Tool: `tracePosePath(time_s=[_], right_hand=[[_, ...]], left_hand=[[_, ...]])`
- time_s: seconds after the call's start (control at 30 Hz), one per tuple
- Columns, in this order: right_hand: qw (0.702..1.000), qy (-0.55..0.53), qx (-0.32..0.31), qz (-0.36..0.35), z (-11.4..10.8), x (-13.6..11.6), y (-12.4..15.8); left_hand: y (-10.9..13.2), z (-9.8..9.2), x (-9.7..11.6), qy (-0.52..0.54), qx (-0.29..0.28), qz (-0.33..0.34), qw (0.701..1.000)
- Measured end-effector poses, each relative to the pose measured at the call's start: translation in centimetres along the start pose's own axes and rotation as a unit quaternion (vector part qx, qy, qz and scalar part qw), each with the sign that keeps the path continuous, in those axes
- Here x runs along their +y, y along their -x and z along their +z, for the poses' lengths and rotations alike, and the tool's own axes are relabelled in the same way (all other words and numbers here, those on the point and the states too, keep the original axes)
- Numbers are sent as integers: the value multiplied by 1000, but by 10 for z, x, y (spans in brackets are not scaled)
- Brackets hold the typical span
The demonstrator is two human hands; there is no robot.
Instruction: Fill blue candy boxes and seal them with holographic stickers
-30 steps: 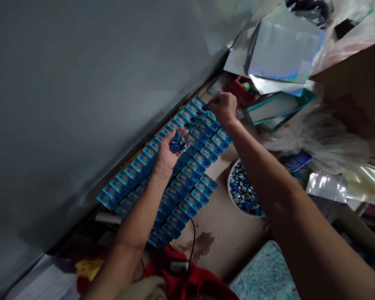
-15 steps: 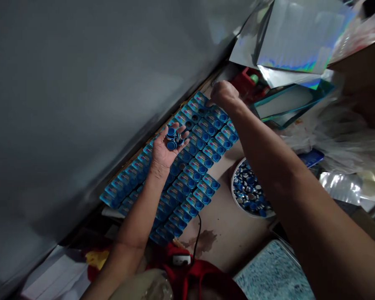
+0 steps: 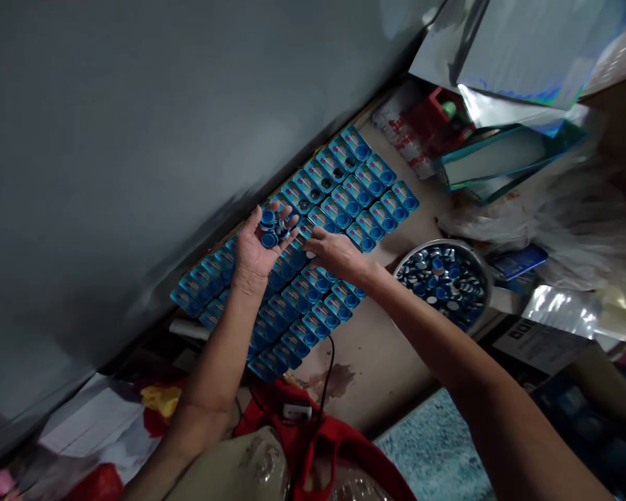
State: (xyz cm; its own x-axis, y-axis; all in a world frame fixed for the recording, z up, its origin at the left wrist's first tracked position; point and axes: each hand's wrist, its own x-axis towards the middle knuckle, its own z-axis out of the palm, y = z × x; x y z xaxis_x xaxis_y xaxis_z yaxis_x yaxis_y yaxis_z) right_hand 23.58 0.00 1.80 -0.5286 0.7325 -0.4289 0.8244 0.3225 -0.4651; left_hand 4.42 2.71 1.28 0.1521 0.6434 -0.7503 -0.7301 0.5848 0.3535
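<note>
Left hand (image 3: 254, 252): palm up, fingers spread and slightly curled. We see a small heap of round blue discs (image 3: 269, 240) with silvery edges resting on the fingers and upper palm; we cannot count them reliably.

Right hand (image 3: 343, 256): palm down, low over the blue printed cards (image 3: 298, 296), just to the right of the left hand. Its fingers are drawn close together in a narrow, pinch-like pose. A pale disc (image 3: 311, 255) shows at the fingertips; we cannot tell whether it is gripped or lies on a card.

Cards: laid in slanting, closely set rows on the table (image 3: 373, 334), alongside the grey wall (image 3: 135, 139). Most that we can make out bear a blue disc at one end. In the row by the wall, several near the far end show a dark round spot there instead; the farthest card bears a blue disc.

Supply: a round tub (image 3: 487, 268) of loose blue and silver discs stands right of the cards, partly behind the right forearm.
</note>
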Motion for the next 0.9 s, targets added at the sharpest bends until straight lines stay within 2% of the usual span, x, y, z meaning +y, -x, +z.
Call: tracePosePath(time_s=[0.13,0.2,0.3,0.4,0.5,0.57,0.67,0.83,0.9], right_hand=[[1000,-16,1,10,-6,7,-9],[997,-42,53,44,-9,14,-8],[970,-88,168,152,-22,37,-10],[931,-99,264,232,-47,68,-24],[910,-62,314,263,-75,97,-47],[907,-44,319,271,-88,112,-63],[913,-38,305,270,-94,129,-86],[914,-45,236,326,-94,163,-113],[914,-67,241,319,-93,178,-121]], left_hand=[[0,-6,3,5,8,1,1000],[0,-8,5,10,10,6,1000],[-1,-5,6,14,3,7,1000],[-2,8,3,13,-6,-3,1000],[-4,26,-1,9,-29,-17,999],[-7,36,-3,4,-51,-23,998],[-13,45,-4,-2,-71,-35,997],[-27,47,-7,3,-66,-64,996],[-31,46,-11,-1,-78,-65,995]])
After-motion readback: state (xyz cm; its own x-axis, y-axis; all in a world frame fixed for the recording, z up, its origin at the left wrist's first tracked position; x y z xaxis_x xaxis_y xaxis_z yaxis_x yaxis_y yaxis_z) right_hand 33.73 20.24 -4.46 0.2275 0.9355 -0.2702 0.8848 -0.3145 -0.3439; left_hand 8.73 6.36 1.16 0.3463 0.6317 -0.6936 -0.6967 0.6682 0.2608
